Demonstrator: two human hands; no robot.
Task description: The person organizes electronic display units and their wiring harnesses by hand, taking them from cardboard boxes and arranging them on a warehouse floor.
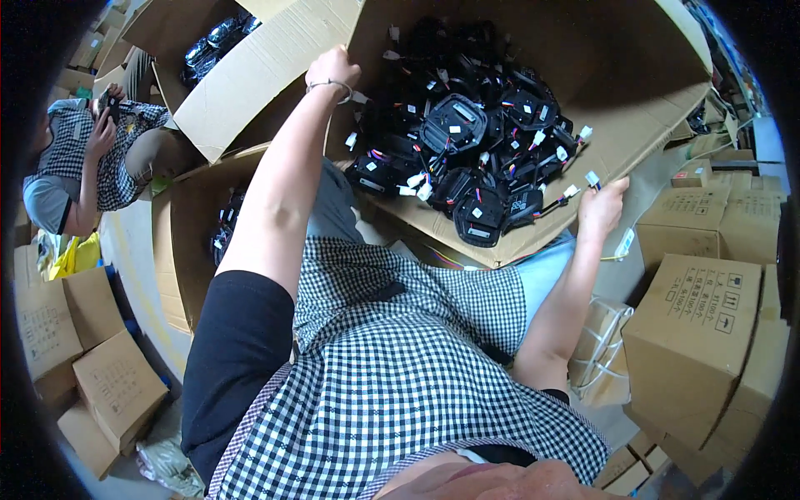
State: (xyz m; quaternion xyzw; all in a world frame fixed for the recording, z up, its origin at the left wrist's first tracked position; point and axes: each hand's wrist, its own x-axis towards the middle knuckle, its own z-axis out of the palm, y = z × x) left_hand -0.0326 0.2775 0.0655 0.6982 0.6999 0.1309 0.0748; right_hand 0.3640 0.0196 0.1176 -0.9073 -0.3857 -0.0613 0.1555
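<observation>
A big open cardboard box (633,137) stands tilted in front of me. Inside lies a heap of black plastic units (454,125) with coloured wires and white connectors. At the box's left side, my left hand (335,68) is closed around the top edge, a bracelet on its wrist. Lower down on the right, my right hand (602,207) is closed on the near right rim, its fingertips partly hidden. Beside that hand, a white connector (592,179) pokes up at the rim.
Left of me is another open carton (171,250) with black parts, and beyond it a carton (250,79) holding dark wrapped items. A co-worker (92,158) sits at the far left. Stacked cartons (692,325) line the right; more cartons (117,387) stand lower left.
</observation>
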